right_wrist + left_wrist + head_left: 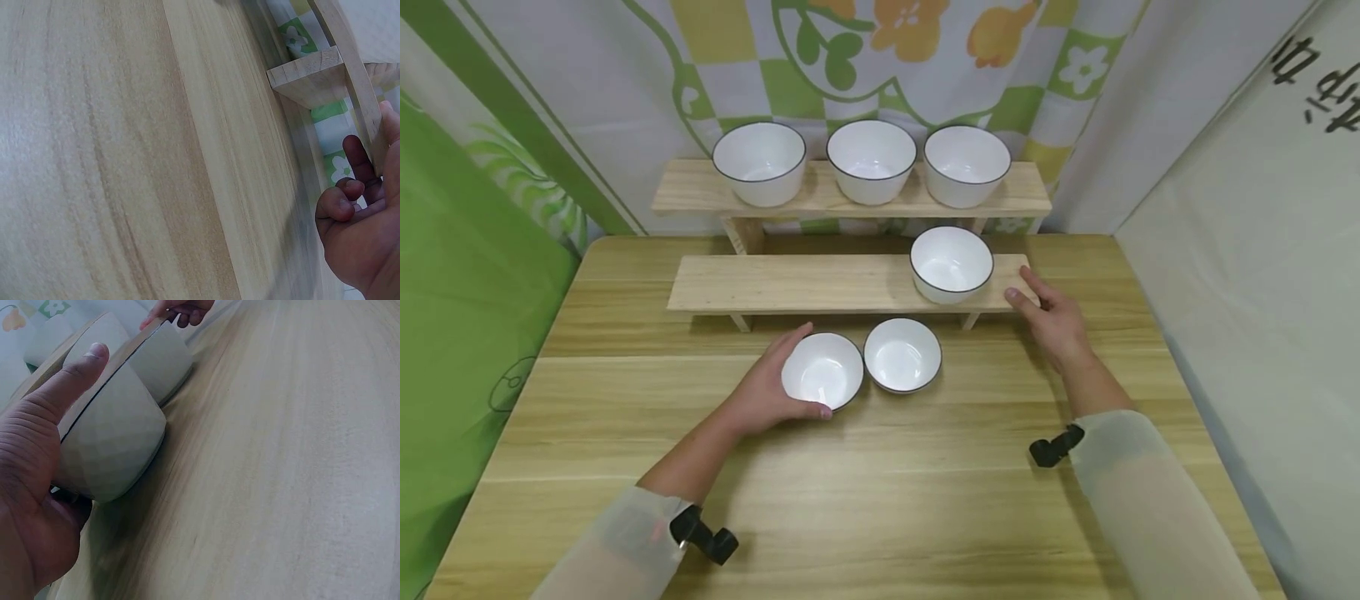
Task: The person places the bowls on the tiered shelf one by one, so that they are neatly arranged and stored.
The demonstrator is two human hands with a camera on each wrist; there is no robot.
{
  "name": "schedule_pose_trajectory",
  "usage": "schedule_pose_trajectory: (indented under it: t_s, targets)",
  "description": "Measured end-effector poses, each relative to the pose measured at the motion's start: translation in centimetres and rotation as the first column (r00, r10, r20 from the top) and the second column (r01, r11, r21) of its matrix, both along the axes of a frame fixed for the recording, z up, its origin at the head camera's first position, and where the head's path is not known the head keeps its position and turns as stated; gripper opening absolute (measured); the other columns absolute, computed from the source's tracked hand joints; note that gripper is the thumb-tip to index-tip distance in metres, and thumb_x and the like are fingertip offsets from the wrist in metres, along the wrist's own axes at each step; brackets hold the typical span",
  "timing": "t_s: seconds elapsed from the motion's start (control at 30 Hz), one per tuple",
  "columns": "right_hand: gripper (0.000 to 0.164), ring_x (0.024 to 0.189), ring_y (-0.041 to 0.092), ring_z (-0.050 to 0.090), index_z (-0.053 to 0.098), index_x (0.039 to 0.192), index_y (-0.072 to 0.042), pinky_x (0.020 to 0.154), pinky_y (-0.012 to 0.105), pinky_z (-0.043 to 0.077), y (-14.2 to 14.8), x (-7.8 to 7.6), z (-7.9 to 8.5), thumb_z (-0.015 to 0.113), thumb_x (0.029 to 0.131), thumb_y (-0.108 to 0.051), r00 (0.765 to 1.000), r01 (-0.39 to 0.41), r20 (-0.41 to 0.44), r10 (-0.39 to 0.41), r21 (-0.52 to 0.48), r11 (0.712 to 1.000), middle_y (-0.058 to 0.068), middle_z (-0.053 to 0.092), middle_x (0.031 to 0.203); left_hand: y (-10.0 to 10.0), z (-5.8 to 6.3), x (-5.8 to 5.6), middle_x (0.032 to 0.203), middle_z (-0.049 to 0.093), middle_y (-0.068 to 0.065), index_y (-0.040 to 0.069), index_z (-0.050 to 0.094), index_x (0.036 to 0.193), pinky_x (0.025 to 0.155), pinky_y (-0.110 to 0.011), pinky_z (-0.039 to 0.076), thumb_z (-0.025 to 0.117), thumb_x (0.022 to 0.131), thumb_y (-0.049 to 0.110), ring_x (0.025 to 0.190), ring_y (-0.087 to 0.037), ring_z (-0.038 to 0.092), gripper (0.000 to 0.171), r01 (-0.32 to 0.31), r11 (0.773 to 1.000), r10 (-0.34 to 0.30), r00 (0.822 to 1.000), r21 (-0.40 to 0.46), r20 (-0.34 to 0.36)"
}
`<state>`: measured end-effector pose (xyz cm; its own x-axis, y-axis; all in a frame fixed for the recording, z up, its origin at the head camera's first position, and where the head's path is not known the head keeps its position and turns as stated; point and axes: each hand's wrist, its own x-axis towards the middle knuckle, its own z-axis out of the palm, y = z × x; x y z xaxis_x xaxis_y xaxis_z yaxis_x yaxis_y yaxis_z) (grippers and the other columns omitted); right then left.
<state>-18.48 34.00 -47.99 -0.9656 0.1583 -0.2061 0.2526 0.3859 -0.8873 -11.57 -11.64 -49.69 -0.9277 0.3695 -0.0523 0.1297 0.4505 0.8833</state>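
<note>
My left hand [767,392] curves round the left side of a white bowl [822,371] with a dark rim, thumb at its near side and fingers at the far side. In the left wrist view, the thumb lies along the faceted outer wall of this bowl [119,440]. Beside it, rims about touching, sits a second white bowl [902,356] on the table. At the right end of the lower wooden shelf [797,283], my right hand [1056,329] pinches the board between thumb and fingers. Another white bowl [951,265] stands near that end of the shelf.
Three matching bowls, left [760,164], middle [871,162] and right [966,167], stand along the upper shelf [688,187]. Behind the rack hangs a patterned curtain [917,75]. The wood-grain table [910,517] runs between a green cloth [467,333] and a pale right wall [1255,250].
</note>
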Motion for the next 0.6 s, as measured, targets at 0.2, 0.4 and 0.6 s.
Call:
schedule_pose_trajectory:
  t_s: [0.2,0.4,0.6]
  targets:
    - [0.076,0.156,0.016,0.017,0.044,0.158,-0.029,0.125,0.037,0.022,-0.03,0.08,-0.04,0.072,0.093,-0.057,1.000,-0.004,-0.015,0.004,-0.014,1.000,-0.014,0.030,0.165,0.03,-0.54,0.11,0.163,0.032,-0.015,0.022,0.029,0.165,0.116,-0.064,0.031,0.105,0.057,0.034,0.144,-0.041,0.038,0.132,0.006,1.000,-0.007,1.000,-0.015,-0.007]
    - [0.075,0.156,0.016,0.015,0.043,0.158,-0.032,0.125,0.039,0.022,0.07,0.04,-0.13,0.072,0.094,-0.057,1.000,-0.007,0.000,0.007,-0.018,1.000,-0.015,0.027,0.166,0.13,-0.44,0.36,0.163,0.030,-0.015,0.025,0.027,0.165,0.117,-0.063,0.030,0.107,0.053,0.031,0.145,-0.040,0.036,0.138,0.011,1.000,-0.011,1.000,-0.014,0.000]
    - [0.072,0.156,0.016,0.015,0.043,0.158,-0.032,0.126,0.038,0.020,0.12,-0.03,-0.18,0.071,0.095,-0.055,1.000,-0.008,-0.001,0.008,-0.010,1.000,-0.016,0.027,0.166,0.12,-0.46,0.42,0.164,0.030,-0.016,0.025,0.026,0.165,0.118,-0.063,0.029,0.108,0.050,0.030,0.146,-0.041,0.035,0.142,0.012,1.000,-0.012,1.000,-0.023,0.004]
